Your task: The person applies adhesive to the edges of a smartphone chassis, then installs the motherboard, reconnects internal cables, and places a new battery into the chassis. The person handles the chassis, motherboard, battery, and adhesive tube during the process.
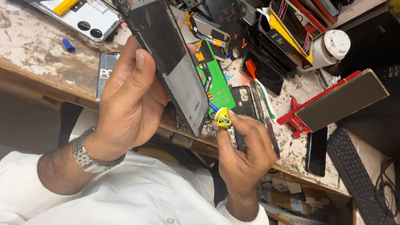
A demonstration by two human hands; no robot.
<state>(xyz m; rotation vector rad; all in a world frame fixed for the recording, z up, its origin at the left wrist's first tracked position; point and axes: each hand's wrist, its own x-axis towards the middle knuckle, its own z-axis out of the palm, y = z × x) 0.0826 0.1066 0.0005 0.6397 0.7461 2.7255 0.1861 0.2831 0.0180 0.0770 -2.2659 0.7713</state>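
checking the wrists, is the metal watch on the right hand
No, the metal watch sits on the left hand's wrist; the right hand's is bare.

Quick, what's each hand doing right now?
Left hand: closed on the phone frame.
Right hand: pinching a small yellow tool.

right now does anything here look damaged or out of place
Yes. The left hand holds an opened phone frame with no back cover, and a green battery sits exposed beside it. The right hand pinches a small yellow tool at its lower edge. The workbench is scarred and stained.
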